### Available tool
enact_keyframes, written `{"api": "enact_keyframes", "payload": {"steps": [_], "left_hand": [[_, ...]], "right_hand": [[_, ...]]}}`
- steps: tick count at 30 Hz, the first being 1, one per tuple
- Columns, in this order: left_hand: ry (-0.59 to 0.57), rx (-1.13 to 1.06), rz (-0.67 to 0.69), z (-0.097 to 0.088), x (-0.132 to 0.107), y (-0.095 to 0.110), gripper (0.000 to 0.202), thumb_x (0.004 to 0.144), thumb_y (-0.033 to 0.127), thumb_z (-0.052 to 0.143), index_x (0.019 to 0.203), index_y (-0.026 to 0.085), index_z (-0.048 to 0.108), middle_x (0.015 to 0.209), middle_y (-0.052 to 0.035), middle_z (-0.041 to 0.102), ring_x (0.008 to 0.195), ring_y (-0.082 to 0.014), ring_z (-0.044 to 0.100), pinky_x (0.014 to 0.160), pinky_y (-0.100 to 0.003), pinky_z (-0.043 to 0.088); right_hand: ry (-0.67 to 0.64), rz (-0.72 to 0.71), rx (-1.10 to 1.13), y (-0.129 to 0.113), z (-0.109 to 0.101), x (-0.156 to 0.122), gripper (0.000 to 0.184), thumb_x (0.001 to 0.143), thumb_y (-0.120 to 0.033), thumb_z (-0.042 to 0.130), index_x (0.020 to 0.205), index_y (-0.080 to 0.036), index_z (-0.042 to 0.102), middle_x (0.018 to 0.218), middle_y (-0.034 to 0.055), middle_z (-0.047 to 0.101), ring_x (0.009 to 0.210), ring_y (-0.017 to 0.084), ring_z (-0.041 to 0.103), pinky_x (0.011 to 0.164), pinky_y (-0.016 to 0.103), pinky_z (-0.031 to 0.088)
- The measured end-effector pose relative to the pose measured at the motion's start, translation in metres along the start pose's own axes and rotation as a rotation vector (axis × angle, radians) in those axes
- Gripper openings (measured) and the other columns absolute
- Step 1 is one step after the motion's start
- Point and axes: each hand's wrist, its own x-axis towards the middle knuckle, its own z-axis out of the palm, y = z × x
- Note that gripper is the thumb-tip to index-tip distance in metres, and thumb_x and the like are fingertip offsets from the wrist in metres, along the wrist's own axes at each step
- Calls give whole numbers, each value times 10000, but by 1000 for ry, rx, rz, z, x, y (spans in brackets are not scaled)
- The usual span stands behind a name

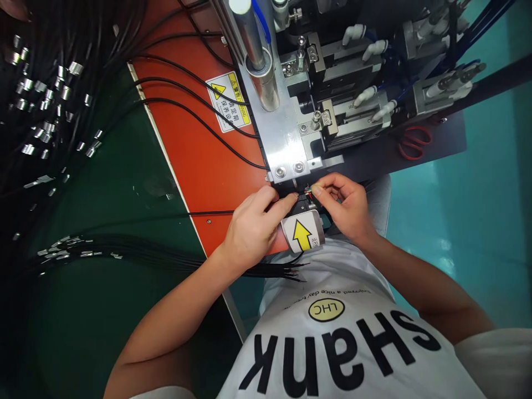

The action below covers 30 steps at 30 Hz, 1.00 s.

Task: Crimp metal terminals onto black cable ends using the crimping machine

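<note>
1. Head view looks down on two bare hands meeting at the front edge of a metal machine (pixel 286 133).
2. Left hand (pixel 249 227) rests on the orange plate (pixel 195 149); its fingers (pixel 286 202) pinch a black cable end against a small black fixture (pixel 305 206) under the machine's bracket.
3. Right hand (pixel 347 208) sits just beside it, fingers (pixel 322 188) pinched on the thin coloured wires (pixel 307 190) that fan out of that cable end.
4. The wires lie between the two hands, right at the mouth of the fixture, touching both sets of fingertips.
5. A label with a yellow arrow (pixel 302 234) sits just below the fixture, between the wrists.
6. A bundle of black cables (pixel 166 257) lies across the green tabletop (pixel 103 310) and passes under the left forearm, its stripped ends near the white shirt (pixel 353 332).
7. More cables with silver plugs (pixel 45 105) are heaped at the far left.
8. Several single black cables (pixel 199 108) curve over the orange plate toward the machine, past a yellow warning sticker (pixel 229 101).
9. Red scissors (pixel 414 142) lie on the dark base to the right, well apart from the hands.
</note>
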Motion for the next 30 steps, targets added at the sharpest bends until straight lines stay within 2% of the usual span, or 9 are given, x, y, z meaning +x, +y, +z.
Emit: {"api": "enact_keyframes", "payload": {"steps": [13, 22, 30], "left_hand": [[-75, 26, -4, 0, 3, 0, 347, 1005, 200, 362, 1194, 154, 649, 896, -86, 613, 832, -179, 609, 649, -267, 493], [-49, -24, 6, 0, 1, 0, 344, 979, 152, 389, 1208, 168, 645, 957, -102, 635, 870, -181, 615, 722, -287, 510], [-68, -36, 9, -1, 2, 1, 351, 971, 137, 380, 1213, 159, 634, 986, -114, 638, 882, -181, 612, 747, -301, 534]], "right_hand": [[-19, 8, -33, 3, 1, 1, 93, 878, -260, 652, 822, -194, 618, 760, -10, 608, 633, 107, 546, 596, 262, 444], [-90, 92, 50, 0, -3, 3, 145, 873, -314, 666, 821, -188, 614, 700, -23, 600, 594, 106, 574, 569, 255, 461], [-80, 67, 7, 0, -6, 5, 169, 860, -343, 679, 804, -193, 626, 680, -21, 598, 589, 109, 536, 554, 261, 431]]}}
